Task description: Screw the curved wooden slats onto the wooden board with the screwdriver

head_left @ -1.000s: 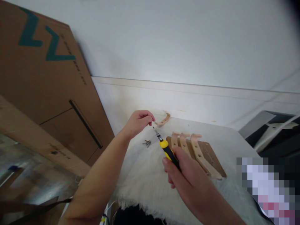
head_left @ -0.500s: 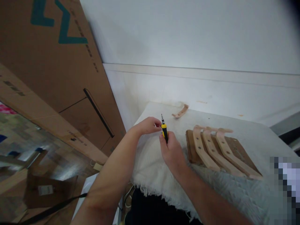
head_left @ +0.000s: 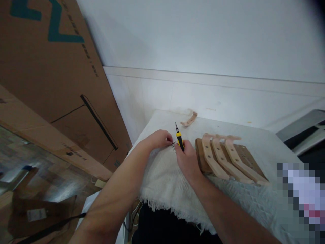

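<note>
My right hand [head_left: 187, 157] is closed round a yellow and black screwdriver [head_left: 179, 139], its metal tip pointing up and away from me. Close to it on the left, my left hand [head_left: 162, 139] pinches at small dark thin pieces [head_left: 174, 144] that look like screws, though they are too small to be sure. These lie between the two hands, just over the white cloth [head_left: 159, 173]. To the right of my right hand, several pale curved wooden pieces with dark holes [head_left: 220, 157] rest side by side on a brown board [head_left: 201, 159].
A short curved wooden piece [head_left: 190, 119] lies at the back of the covered table, near the white wall [head_left: 203, 44]. A tall cardboard box [head_left: 63, 78] stands along the left. At the far right is a grey and black object [head_left: 302, 135], with a pixelated patch below it.
The view has turned slightly right, so the surroundings sit further left. My fingertips have come down a little on the left hand, and the small dark pieces now show between my hands.
</note>
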{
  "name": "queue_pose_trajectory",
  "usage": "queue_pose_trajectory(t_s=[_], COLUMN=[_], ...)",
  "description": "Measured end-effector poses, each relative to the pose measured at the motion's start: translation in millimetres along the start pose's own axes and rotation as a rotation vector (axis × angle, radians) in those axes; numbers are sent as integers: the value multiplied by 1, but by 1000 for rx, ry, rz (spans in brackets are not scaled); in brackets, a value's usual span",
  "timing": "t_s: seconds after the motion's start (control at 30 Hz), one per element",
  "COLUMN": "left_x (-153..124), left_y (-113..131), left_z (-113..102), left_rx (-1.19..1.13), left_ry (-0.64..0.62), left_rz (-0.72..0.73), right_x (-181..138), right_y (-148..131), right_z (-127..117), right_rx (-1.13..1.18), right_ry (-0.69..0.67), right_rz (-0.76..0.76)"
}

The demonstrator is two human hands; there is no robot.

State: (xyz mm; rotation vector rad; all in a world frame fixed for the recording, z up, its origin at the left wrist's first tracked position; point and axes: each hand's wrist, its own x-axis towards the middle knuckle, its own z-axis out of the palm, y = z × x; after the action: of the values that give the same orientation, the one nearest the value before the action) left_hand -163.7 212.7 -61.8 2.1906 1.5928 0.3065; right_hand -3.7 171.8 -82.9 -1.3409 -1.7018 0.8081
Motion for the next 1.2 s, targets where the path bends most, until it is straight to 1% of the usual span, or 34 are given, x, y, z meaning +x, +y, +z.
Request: queue_pose_trajectory(t_s=[0.1,0.37,0.53,0.67,0.93,1.1,1.2], left_x=[1,1,7,9,6,7,6], left_y=[-1,-2,-5,-11,-11,-7,-6], left_z=[2,2,10,13,5,1,-2], left_rx=[26,40,13,-67,-223,-422,-502], left_ry=[17,44,93,151,243,422,429], left_rz=[-8,-2,1,-16,-16,-71,-87], right_x=[-4,-16,-17,-15,-13,-18,-19], right_y=[0,-9,-10,-7,-8,-7,-6], right_z=[2,2,2,0,-3,-1,3], right_rx=[16,-52,-65,-70,-4,136,195], right_ry=[-17,-95,-81,-29,-29,-18,8], right_rz=[-12,-26,-55,-28,11,-28,-68])
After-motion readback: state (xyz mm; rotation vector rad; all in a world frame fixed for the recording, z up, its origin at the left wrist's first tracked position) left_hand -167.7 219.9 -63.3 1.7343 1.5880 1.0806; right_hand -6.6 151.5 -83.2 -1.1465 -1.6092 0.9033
